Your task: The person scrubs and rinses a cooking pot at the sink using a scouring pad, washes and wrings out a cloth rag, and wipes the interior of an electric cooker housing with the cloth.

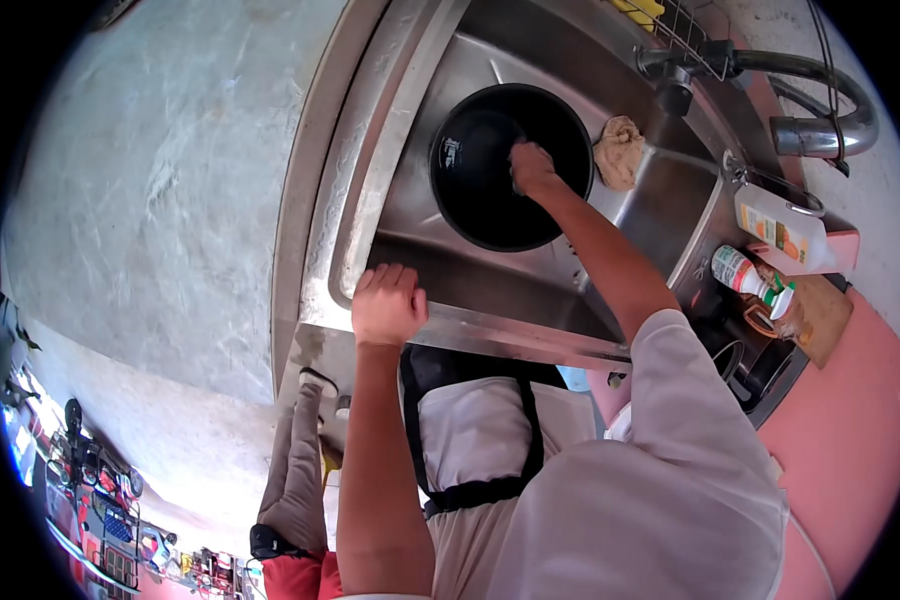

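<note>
A large black pot (510,232) stands in the stainless steel sink (400,205), its inside dark and shiny. My right hand (532,168) reaches down into the pot, fingers closed in a fist near its middle. Whatever those fingers may hold is hidden. My left hand (390,305) is closed over the sink's front left corner, fingers curled on the metal rim. Against the pot's right side lies a crumpled beige cloth (620,155).
A metal faucet (820,135) curves over the back right. An orange-labelled jug (785,230) and a spray bottle (740,270) stand on the right, near dark containers (760,360). A grey counter (170,180) extends left. Another person's grey trousers (295,450) show at lower left.
</note>
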Motion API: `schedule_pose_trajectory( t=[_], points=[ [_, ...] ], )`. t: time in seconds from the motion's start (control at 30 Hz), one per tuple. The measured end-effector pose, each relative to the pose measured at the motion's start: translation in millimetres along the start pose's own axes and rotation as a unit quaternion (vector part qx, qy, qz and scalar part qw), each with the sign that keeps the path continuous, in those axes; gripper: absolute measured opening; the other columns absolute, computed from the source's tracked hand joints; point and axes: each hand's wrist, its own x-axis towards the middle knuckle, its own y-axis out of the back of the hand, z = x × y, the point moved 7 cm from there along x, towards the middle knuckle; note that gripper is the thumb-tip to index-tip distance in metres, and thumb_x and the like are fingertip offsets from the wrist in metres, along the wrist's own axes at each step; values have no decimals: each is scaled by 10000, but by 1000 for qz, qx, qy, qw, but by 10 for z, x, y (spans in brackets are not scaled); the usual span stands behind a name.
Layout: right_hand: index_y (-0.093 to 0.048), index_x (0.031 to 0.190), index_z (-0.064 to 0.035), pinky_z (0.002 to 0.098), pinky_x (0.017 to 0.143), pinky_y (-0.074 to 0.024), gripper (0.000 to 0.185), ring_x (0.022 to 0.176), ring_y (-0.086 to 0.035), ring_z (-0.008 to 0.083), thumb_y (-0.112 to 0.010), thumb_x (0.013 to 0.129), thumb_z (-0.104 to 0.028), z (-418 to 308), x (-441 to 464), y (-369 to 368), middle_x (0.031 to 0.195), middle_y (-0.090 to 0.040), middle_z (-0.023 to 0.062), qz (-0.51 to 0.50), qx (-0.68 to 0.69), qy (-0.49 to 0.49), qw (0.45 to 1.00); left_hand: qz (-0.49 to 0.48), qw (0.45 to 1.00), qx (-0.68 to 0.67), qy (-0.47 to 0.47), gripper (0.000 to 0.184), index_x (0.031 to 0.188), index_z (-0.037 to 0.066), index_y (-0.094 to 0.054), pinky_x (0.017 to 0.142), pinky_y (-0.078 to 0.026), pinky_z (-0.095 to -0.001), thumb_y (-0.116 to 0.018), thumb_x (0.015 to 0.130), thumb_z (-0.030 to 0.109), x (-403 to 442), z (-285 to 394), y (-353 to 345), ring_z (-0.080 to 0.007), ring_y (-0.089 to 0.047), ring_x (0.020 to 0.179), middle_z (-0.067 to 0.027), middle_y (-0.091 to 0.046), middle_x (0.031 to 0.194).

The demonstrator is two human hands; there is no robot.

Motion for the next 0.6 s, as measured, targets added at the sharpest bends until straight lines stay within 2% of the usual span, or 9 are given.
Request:
schedule_pose_trajectory(
  t=[0.07, 0.13, 0.2, 0.23, 0.3, 0.37, 0.4, 0.53, 0.6],
  points=[
    [-474, 1012, 20, 404, 886, -441, 370, 984, -557, 383, -636, 685, -43, -79, 130, 51, 1044, -569, 204, 66, 41, -67, 995, -35, 999, 15, 7, 70, 634, 96, -512, 646, -408, -329, -561, 627, 145, 5, -11, -45, -225, -527, 696, -48, -528, 684],
    [-476, 1075, 19, 383, 933, -423, 303, 1029, -535, 413, -535, 800, -94, -494, 122, 173, 1058, -579, 215, 241, 81, 71, 965, -39, 999, 14, 8, 68, 635, 95, -514, 647, -409, -330, -560, 627, 145, -21, 1, -55, -226, -527, 695, -49, -529, 684],
    [-478, 1103, 10, 380, 952, -401, 327, 1057, -524, 387, -522, 793, -81, -989, -123, -27, 1068, -573, 218, 208, 112, 261, 936, -42, 999, 16, 10, 66, 635, 95, -516, 647, -410, -331, -559, 628, 144, 7, -38, -75, -228, -527, 694, -49, -530, 684],
    [-478, 1103, 10, 380, 952, -401, 327, 1057, -524, 387, -522, 793, -81, -988, -316, -33, 1068, -573, 218, 202, 116, 257, 938, -37, 999, 14, 6, 65, 635, 95, -517, 647, -410, -331, -558, 627, 144, -1, -29, -66, -227, -528, 695, -49, -531, 686],
    [-521, 1089, 0, 396, 908, -423, 417, 1012, -549, 372, -592, 678, 12, -945, -471, -247, 1035, -589, 207, -122, 235, 262, 928, -33, 999, 15, 4, 65, 634, 93, -518, 646, -410, -331, -560, 625, 142, -1, -13, -51, -227, -530, 699, -50, -532, 688],
    [-607, 999, -17, 382, 915, -426, 311, 1020, -564, 328, -590, 689, -6, -533, -490, -351, 981, -617, 208, -246, 120, 192, 942, -30, 1000, 9, 5, 65, 633, 92, -517, 645, -409, -332, -561, 625, 140, 7, -21, -54, -226, -530, 700, -50, -532, 688],
    [-640, 947, -11, 376, 892, -447, 242, 1029, -568, 318, -607, 711, -51, -305, -416, -257, 980, -623, 210, -202, 22, 88, 975, -30, 1000, 6, 7, 66, 632, 91, -515, 645, -409, -332, -561, 625, 138, -10, -21, -56, -226, -530, 700, -49, -531, 688],
    [-637, 1015, -12, 372, 822, -483, 301, 981, -599, 299, -615, 736, -124, -159, -87, 3, 964, -628, 209, -5, -198, -16, 980, -30, 999, 8, 10, 66, 628, 93, -512, 641, -409, -332, -560, 628, 138, 13, -34, -54, -223, -530, 700, -48, -530, 686],
    [-619, 1048, -4, 337, 831, -457, 349, 1042, -562, 257, -578, 734, -150, -355, -342, -77, 1053, -610, 181, -203, -62, -20, 977, -29, 1000, 9, 8, 68, 626, 95, -509, 637, -407, -330, -561, 629, 139, -8, -28, -52, -218, -530, 698, -46, -528, 682]
  ],
)
